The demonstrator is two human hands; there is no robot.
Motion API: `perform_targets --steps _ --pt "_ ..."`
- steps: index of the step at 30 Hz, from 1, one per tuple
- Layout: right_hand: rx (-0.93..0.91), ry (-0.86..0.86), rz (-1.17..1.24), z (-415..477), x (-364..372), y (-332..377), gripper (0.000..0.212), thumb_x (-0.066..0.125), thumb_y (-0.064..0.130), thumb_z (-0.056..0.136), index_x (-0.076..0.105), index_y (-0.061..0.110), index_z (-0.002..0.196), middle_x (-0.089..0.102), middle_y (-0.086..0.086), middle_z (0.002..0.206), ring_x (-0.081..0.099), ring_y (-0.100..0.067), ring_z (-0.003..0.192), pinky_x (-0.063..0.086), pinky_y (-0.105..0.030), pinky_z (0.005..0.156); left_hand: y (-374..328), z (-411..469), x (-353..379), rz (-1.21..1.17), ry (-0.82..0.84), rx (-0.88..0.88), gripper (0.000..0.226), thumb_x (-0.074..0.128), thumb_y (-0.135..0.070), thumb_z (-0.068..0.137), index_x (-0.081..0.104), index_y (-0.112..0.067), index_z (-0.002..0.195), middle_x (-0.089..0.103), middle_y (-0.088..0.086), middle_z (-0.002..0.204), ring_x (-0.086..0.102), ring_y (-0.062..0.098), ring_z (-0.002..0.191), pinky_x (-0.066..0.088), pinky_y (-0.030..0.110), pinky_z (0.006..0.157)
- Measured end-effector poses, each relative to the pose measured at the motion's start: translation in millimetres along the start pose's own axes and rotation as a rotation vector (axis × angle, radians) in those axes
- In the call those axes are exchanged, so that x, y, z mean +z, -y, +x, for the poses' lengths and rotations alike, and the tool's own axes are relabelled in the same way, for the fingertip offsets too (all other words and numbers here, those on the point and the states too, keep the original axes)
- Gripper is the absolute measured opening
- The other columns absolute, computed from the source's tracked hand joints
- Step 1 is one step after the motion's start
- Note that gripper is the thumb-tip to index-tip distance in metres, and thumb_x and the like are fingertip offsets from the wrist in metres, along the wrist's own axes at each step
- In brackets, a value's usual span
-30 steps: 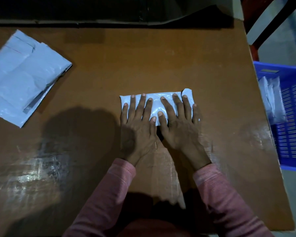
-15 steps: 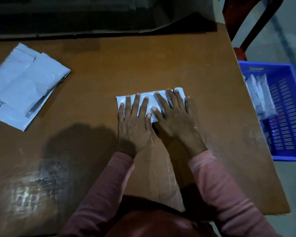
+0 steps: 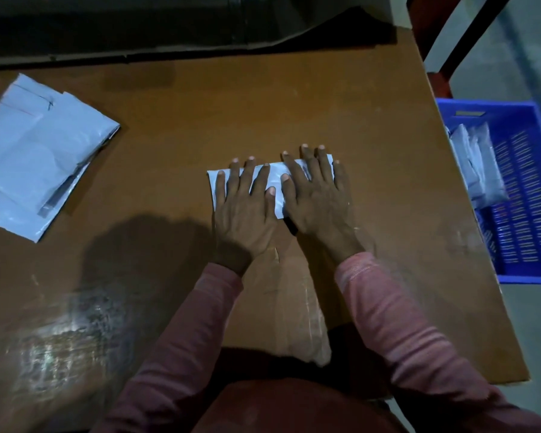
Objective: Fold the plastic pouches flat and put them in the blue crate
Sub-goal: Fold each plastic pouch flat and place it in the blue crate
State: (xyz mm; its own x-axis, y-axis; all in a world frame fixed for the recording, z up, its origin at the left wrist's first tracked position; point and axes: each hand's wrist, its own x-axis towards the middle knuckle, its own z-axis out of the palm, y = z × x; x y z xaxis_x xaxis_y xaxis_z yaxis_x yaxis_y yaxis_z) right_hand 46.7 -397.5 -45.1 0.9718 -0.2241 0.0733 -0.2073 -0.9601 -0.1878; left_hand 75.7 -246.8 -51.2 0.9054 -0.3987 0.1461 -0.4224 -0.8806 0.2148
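Head camera showed us, far left, the stack of unfolded pouches (image 3: 35,157) lying where it had lain a second earlier, none taken from it. Toward the middle of the brown table (image 3: 263,98) our left hand (image 3: 244,210) lay palm down with fingers spread on the folded pouch (image 3: 275,179), and our right hand (image 3: 316,195) lay flat beside it, the thumbs almost touching; neither hand gripped anything, both only pressed. Over the last second the right hand had slid further onto the pouch, its fingertips now reaching past the far edge, and the corner that had stuck up at the right end was now hidden under the fingers. We judged the crease nearly set, so lifting the pouch came next. Off the table's right edge the blue crate (image 3: 525,120) held the pouches packed already (image 3: 478,170), well apart from our hands
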Motion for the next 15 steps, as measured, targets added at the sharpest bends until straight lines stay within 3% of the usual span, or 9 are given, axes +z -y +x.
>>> perform_targets --steps 8,15 --pt "-0.020 -0.018 0.021 -1 1 -1 0.053 0.022 0.041 0.107 0.031 0.030 0.158 0.024 -0.006 0.167 0.012 -0.028 0.156 0.014 -0.052 0.123 0 21 -12 0.018 0.008 0.020 0.058 0.017 -0.040 0.106 0.052 -0.020 0.148 0.045 0.008 0.159 0.029 0.033 0.153 0.017 0.055 0.125" --pt "-0.002 -0.022 0.098 1 3 -5 0.052 0.024 0.039 0.107 0.030 0.030 0.158 0.023 0.000 0.167 0.007 -0.023 0.156 0.008 -0.050 0.125 4 28 10 0.083 0.049 0.026 0.055 0.018 -0.038 0.107 0.034 -0.030 0.159 0.026 -0.001 0.169 0.011 0.031 0.158 0.010 0.058 0.125"
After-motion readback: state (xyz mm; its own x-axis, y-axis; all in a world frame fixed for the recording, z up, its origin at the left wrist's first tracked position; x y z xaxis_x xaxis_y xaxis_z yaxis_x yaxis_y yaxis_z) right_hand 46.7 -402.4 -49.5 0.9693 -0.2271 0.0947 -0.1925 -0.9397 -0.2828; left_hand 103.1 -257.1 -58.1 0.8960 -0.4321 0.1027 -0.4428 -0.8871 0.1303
